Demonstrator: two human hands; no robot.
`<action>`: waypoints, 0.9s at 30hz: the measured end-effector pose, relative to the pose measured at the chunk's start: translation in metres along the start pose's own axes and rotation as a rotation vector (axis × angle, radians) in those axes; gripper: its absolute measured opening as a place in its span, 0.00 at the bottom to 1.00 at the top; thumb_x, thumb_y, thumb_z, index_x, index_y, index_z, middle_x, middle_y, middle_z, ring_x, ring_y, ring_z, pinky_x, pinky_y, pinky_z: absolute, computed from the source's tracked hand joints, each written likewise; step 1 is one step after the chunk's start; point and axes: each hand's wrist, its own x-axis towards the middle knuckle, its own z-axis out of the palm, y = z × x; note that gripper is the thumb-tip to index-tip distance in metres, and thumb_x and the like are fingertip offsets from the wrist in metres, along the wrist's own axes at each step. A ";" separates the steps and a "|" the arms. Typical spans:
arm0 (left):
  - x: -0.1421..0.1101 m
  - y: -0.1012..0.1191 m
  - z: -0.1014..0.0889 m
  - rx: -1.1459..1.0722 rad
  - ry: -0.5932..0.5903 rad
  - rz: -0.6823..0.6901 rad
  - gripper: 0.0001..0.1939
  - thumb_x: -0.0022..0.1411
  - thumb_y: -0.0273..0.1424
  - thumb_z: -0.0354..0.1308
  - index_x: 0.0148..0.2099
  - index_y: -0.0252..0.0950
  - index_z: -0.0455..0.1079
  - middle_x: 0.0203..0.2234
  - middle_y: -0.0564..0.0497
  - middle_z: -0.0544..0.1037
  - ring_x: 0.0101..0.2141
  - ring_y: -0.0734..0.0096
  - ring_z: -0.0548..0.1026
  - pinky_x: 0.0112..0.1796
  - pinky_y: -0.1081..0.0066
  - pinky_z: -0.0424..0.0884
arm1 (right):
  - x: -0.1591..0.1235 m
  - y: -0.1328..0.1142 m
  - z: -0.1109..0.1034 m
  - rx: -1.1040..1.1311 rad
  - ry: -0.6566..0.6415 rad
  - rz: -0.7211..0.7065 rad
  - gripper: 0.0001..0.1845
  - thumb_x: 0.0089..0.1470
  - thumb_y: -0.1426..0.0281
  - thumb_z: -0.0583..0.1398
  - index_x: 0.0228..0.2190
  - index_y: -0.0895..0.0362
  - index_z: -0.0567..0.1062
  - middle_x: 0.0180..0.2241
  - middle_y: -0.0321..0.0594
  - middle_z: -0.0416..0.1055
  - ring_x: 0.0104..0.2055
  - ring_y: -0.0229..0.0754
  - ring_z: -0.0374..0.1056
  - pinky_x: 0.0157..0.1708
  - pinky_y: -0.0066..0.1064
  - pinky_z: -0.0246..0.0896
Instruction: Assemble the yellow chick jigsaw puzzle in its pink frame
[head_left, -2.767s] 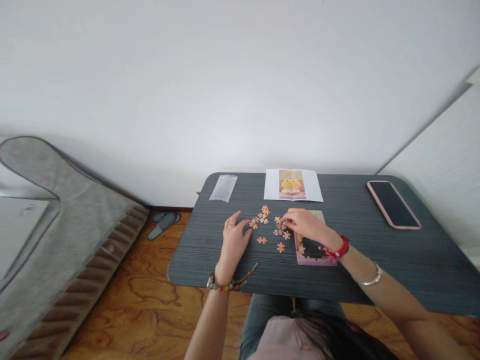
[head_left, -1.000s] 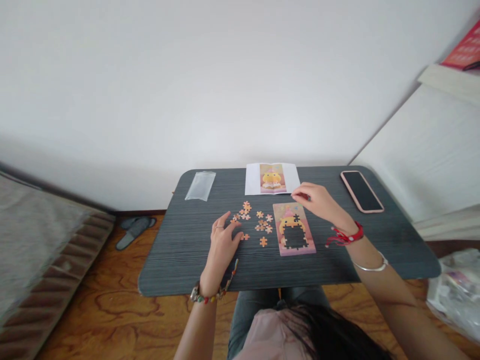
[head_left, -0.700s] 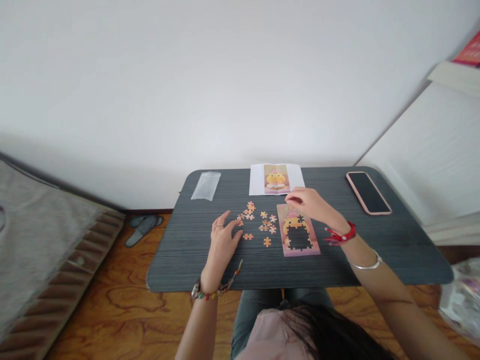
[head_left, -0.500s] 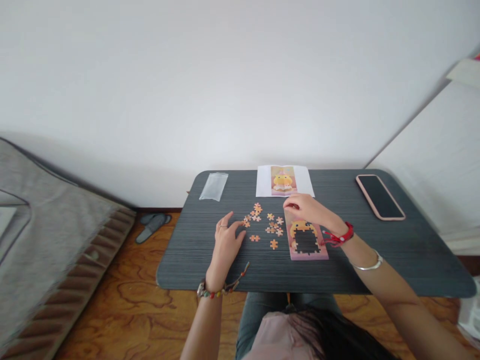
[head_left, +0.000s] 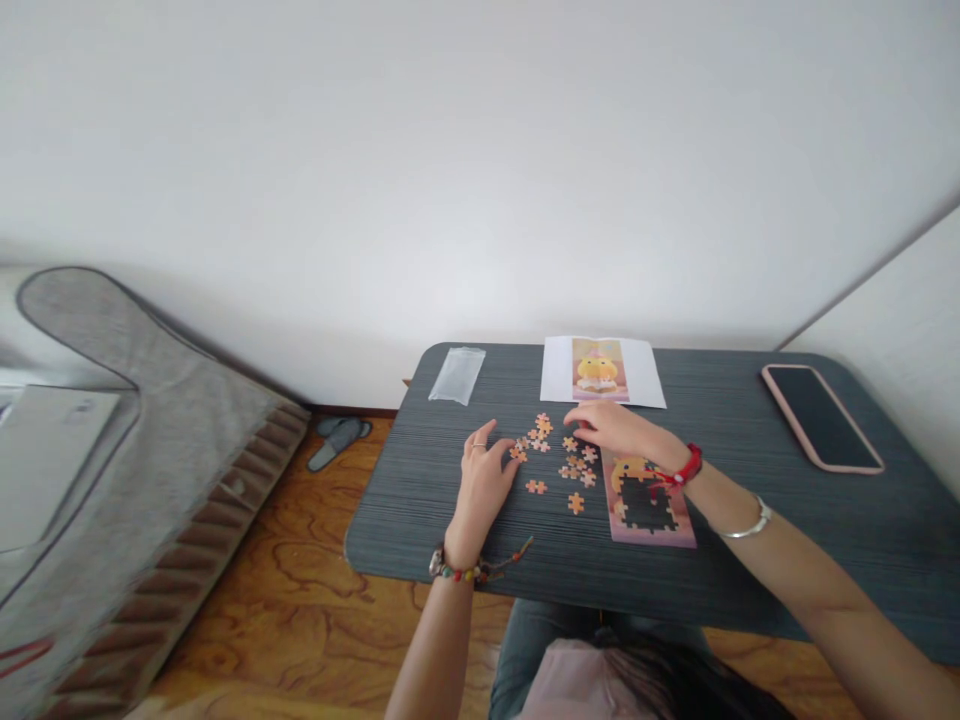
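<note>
Two hands, one puzzle, one sheet, one phone

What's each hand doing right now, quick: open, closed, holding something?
Left hand: open, thumb apart, right by the loose puzzle pieces.
Right hand: open, at the puzzle board's far end; no piece visible in it.

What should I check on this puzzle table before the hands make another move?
1. Picture on the printed sheet in view: ok.
2. Loose pieces on the table, left of the puzzle board: ok.
3. Board fully visible: not ok, the right hand and wrist hide its upper part.
4. Left hand off the pieces: cannot tell, fingertips are right beside some.
5. Right hand free of any piece: cannot tell.
</note>
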 end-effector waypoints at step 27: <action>-0.031 0.018 -0.005 -0.064 -0.109 0.036 0.10 0.52 0.27 0.60 0.39 0.39 0.73 0.53 0.45 0.63 0.53 0.55 0.61 0.53 0.54 0.61 | -0.060 -0.050 0.031 -0.081 -0.102 0.006 0.09 0.50 0.73 0.60 0.37 0.58 0.73 0.37 0.44 0.67 0.39 0.45 0.65 0.39 0.34 0.59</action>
